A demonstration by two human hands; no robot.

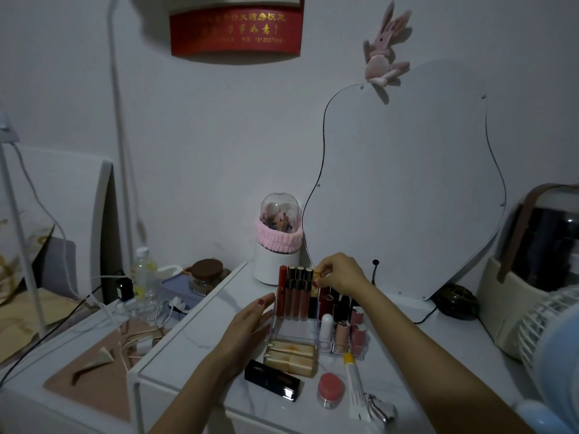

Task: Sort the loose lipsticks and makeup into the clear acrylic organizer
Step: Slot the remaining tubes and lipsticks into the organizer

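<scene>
Right hand (340,277) pinches a gold-capped lipstick (318,278) into the nearly full acrylic organizer (316,311), left hand (250,321) open against its side, while a black lipstick (273,379), pink jar (331,390) and tube (355,386) lie loose on the surface (188,355).

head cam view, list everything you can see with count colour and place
acrylic organizer: 1, clear, table centre
lip gloss tubes: 4, red-brown, organizer back row
lipsticks: several, dark and pink, organizer right slots
black lipstick box: 1, table front
pink jar: 1, front
yellow-capped tube: 1, white, front right
domed brush holder: 1, white with pink band, behind organizer
mirror: 1, against the wall
left hand: beside organizer
right hand: pinching a small gold-capped item over the back row
</scene>
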